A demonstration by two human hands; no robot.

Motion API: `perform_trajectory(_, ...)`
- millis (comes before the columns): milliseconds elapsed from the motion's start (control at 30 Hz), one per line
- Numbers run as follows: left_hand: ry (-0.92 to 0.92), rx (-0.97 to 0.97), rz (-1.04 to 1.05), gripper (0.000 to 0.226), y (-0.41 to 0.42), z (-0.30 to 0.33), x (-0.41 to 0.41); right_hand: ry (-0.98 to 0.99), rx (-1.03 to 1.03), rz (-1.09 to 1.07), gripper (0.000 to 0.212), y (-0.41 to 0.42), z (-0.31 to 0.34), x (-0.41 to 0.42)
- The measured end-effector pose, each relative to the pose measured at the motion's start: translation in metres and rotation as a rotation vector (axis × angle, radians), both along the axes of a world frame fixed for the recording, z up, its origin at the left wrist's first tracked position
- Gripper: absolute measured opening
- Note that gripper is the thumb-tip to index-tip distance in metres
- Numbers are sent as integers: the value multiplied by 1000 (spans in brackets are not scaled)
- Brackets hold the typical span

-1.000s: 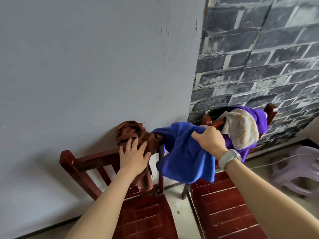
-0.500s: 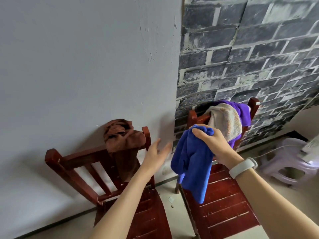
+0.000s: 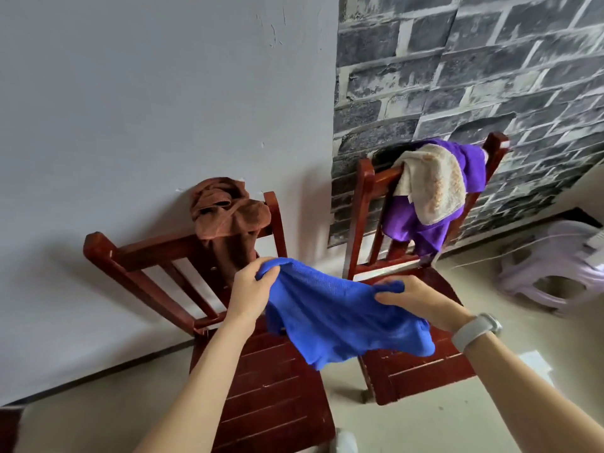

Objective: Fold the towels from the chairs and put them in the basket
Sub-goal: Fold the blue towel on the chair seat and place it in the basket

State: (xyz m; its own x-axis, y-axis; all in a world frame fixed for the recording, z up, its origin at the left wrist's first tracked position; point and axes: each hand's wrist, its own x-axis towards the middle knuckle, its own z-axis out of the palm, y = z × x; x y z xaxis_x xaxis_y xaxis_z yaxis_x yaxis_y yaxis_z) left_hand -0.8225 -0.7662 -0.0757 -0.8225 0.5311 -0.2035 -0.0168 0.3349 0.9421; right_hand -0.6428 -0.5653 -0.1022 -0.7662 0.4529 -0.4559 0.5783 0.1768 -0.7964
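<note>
We hold the blue towel stretched above the two chairs, left hand and right hand fingers pinching its top edge.

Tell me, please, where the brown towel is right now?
In the head view, the brown towel hangs bunched over the left chair's backrest, against the grey wall.

A single head-worn wide-angle view looks forward and steeply down from standing height, close over the left hand and right hand at centre. It faces two chairs against the wall, with floor at the bottom edge and straight lines bowed by the lens
</note>
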Motion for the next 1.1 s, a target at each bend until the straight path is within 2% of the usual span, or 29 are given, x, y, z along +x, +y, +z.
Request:
perform_trajectory(67, 165, -175, -124, 23, -12, 0, -4, -150, -147, 23, 10, -5, -14, 5)
perform_trajectory(100, 244, -263, -170, 23, -16, 0, -4, -195, -303, -8, 11, -8, -21, 7)
perform_trajectory(200, 306, -350, -216, 29, -27, -4, 2, -236, -822, -139, 40, -25, -38, 6)
perform_trajectory(267, 300, -402, -198, 30, -34, -6, 7, -246, -920, -210, 58, -39, -50, 1)
perform_trajectory(300, 298, -441, -181, 29, -38, -8, 9, -281, -868, -249, 60, -47, -58, -2)
perform_trajectory(367, 314, -489, -139, 28, -45, -11, 10, -380, -628, -211, 46, -61, -77, -6)
perform_trajectory(467, 369, -386, -89, 25, -56, -16, 13, -581, -223, 179, 17, -75, -92, -10)
perform_trajectory(500, 353, -317, -66, 24, -60, -17, 15, -626, -130, 301, 18, -77, -93, -12)
perform_trajectory(567, 289, -212, -12, 26, -69, -20, 20, -694, -13, 498, 31, -81, -95, -16)
perform_trajectory(667, 187, -144, 66, 38, -86, -28, 28, -662, 5, 616, 27, -87, -104, -18)
perform_trajectory(700, 141, -129, 110, 43, -92, -30, 31, -584, -40, 553, 24, -89, -110, -19)
perform_trajectory(800, -44, -40, 296, 49, -113, -37, 35, -322, -189, 150, 19, -94, -121, -22)
perform_trajectory(900, -326, 169, 476, 35, -132, -38, 34, -185, -253, -10, 15, -91, -122, -24)
perform_trajectory(967, -505, 283, 561, 21, -144, -41, 30, -53, -198, -68, 17, -88, -119, -23)
perform_trajectory(1033, -561, 266, 540, 13, -154, -46, 27, 55, -137, -120, 20, -86, -112, -23)
perform_trajectory(1100, -513, 215, 533, 11, -160, -52, 25, 127, -246, -220, 20, -87, -104, -25)
